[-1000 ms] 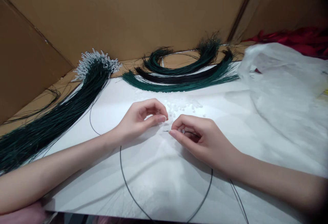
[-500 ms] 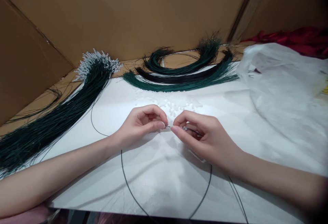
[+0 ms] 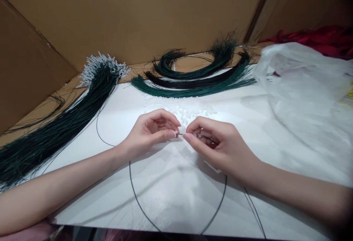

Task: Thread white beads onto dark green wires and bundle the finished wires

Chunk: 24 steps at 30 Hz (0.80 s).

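Note:
My left hand (image 3: 156, 129) is closed in a pinch, with a small white bead (image 3: 176, 133) at the tip of its thumb. Close beside it, my right hand (image 3: 217, 138) grips a thin dark cord (image 3: 131, 184) between thumb and forefinger. A short stretch of cord bridges the two sets of fingertips. Another whitish bead (image 3: 198, 136) shows on the cord under the right fingers. Below the hands the cord curves down in a wide loop past the table's front edge. Just behind the fingertips lie several loose white beads (image 3: 190, 114).
A thick bundle of dark green cords (image 3: 68, 112) with white beaded ends (image 3: 103, 64) lies at left on the white table (image 3: 171, 204). Curved cord bundles (image 3: 193, 91) rest at the back. Right of them are a clear plastic bag (image 3: 309, 86) and red fabric (image 3: 317, 39). Cardboard (image 3: 154, 13) walls stand behind.
A white bead now shows at my left thumb tip, and the left thumb and forefinger are slightly farther apart. My right hand keeps its pinch on the cord. The view has shifted slightly.

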Tool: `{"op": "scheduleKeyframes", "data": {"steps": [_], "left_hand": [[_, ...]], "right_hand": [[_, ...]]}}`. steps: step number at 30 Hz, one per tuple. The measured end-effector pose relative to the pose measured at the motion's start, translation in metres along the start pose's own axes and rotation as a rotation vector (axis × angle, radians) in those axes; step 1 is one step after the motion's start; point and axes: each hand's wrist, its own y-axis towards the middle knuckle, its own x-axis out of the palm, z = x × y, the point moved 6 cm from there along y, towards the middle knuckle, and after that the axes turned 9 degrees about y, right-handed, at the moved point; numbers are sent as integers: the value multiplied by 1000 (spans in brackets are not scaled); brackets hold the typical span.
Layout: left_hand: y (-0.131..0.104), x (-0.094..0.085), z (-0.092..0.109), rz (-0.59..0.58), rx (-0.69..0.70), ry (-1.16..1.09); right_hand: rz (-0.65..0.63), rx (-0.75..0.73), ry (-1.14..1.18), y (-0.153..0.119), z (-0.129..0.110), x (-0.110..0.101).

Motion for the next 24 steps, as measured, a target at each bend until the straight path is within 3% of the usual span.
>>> {"op": "scheduleKeyframes", "data": {"steps": [24], "left_hand": [[-1,-1,-2,-11,19,33]], "right_hand": [[3,6,-13,1,0,1]]}}
